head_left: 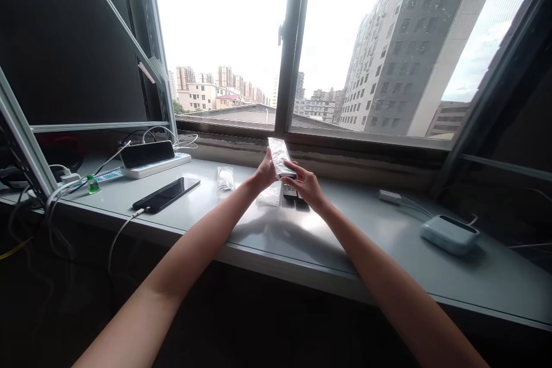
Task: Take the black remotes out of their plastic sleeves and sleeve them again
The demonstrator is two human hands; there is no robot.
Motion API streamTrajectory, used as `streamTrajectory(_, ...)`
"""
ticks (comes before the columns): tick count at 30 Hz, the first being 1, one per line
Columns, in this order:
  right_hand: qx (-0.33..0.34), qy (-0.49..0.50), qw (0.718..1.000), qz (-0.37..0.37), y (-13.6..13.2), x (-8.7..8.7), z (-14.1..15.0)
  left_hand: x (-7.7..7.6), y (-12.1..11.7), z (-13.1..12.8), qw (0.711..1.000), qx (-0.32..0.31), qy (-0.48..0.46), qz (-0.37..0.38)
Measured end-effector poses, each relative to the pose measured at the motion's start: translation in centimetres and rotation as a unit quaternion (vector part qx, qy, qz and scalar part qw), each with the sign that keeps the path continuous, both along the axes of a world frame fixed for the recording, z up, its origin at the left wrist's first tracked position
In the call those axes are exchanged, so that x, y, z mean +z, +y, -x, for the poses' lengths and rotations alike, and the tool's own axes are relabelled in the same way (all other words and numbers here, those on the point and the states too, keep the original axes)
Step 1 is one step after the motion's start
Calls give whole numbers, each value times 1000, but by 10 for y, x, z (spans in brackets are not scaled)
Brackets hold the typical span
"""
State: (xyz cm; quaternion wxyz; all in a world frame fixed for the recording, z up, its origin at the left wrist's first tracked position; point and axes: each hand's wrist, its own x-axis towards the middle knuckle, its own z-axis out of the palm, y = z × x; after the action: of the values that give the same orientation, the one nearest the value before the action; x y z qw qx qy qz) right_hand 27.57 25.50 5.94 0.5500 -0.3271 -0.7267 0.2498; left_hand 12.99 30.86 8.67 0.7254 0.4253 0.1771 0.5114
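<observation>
In the head view a long, shiny plastic sleeve [279,151] is held up above the desk near the window, tilted, with something dark at its lower end that may be a remote control. My left hand [264,171] grips its left side, thumb along the edge. My right hand [307,184] is closed on the lower right end, fingers on top and thumb below. Under the hands lies a dark remote control [290,191] with light buttons, partly covered by my right hand. A clear plastic bag [269,195] lies beside it, and another small bag with white contents [225,179] is further left.
A black phone [167,194] on a charging cable lies at left. Behind it another phone [146,154] leans on a power strip [161,167], near a small green bottle [92,184]. At right are a white adapter [390,196] and a pale blue box [450,234] with cables.
</observation>
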Motion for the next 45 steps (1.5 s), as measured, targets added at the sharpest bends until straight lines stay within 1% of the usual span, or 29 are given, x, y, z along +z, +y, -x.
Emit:
streamTrajectory(3,72,-14,997,15,-4,-2,7,6,9,13,996,66,-59,23)
streamTrajectory(6,119,-51,991,22,-6,-4,12,8,17,29,983,137,-115,35)
streamTrajectory(8,141,-80,986,29,-5,-6,12,8,21,38,977,164,-132,39)
streamTrajectory(10,152,-101,983,32,-3,-9,12,9,21,43,977,163,-134,39)
streamTrajectory(12,134,-106,985,19,-1,-11,10,11,19,42,980,145,-129,41)
streamTrajectory(14,94,-94,991,0,1,-12,9,13,17,39,982,131,-131,36)
streamTrajectory(16,51,-78,996,-11,2,-13,9,14,14,34,982,134,-131,26)
streamTrajectory(18,14,-72,997,-16,2,-14,9,12,12,28,985,134,-110,13)
streamTrajectory(20,-8,-82,996,-16,2,-15,9,8,10,22,991,117,-71,1)
streamTrajectory(23,-37,-135,990,-14,0,-13,8,2,6,15,997,68,-26,-9)
streamTrajectory(26,-109,-178,978,-10,-5,-9,8,-1,5,11,999,33,-11,-27)
streamTrajectory(29,-180,-164,970,-17,-10,-2,8,-4,8,10,999,6,1,-44)
streamTrajectory(32,-220,-133,966,-37,-12,4,6,-9,15,9,999,-13,23,-31)
streamTrajectory(36,-241,-127,961,-51,-15,9,4,-14,21,8,998,26,47,14)
streamTrajectory(38,-241,-134,960,-50,-17,10,4,-14,21,9,997,45,53,19)
streamTrajectory(41,-239,-135,961,-38,-19,11,5,-9,17,11,996,58,69,21)
streamTrajectory(43,-229,-120,965,-31,-19,11,4,-7,14,12,995,58,80,20)
streamTrajectory(45,-189,-87,978,-20,-17,10,4,-5,13,15,995,56,78,5)
